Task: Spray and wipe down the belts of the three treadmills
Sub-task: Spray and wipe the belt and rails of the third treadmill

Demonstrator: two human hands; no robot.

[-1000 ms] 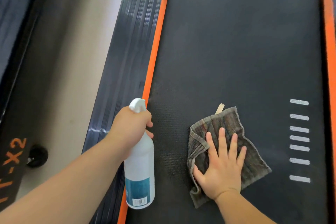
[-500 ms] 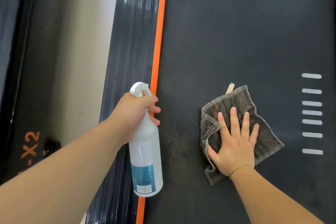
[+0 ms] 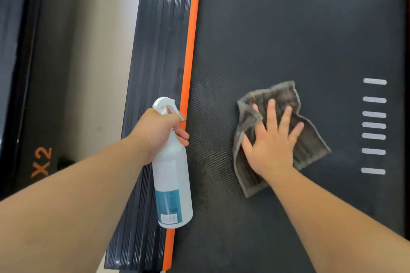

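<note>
Head view. What do we hold nearest us?

— Our left hand (image 3: 159, 131) wraps the neck of a white spray bottle (image 3: 172, 179), fingers (image 3: 183, 137) curled just under the spray head. Whether one rests on the trigger we cannot tell. The bottle's base points back toward us, over the orange strip (image 3: 192, 40). It looks like light, smooth plastic, so we judge the narrow neck the surest grip.

— And the other side?

— Our right hand (image 3: 270, 146) lies flat, fingers (image 3: 271, 115) straight and spread, pressing a grey-brown cloth (image 3: 310, 146) onto the dark belt (image 3: 288, 29). The cloth sits under the palm, juts past the fingertips and to their right, and rumples beside the thumb. Soft and limp, it would likely bunch if dragged by an edge. We think pressure through the open palm should carry it.

— Farther out?

— Beyond the fingertips lies more belt, which looks textured and grippy near the strip. A column of white marks (image 3: 374, 125) sits well right of the little finger.
</note>
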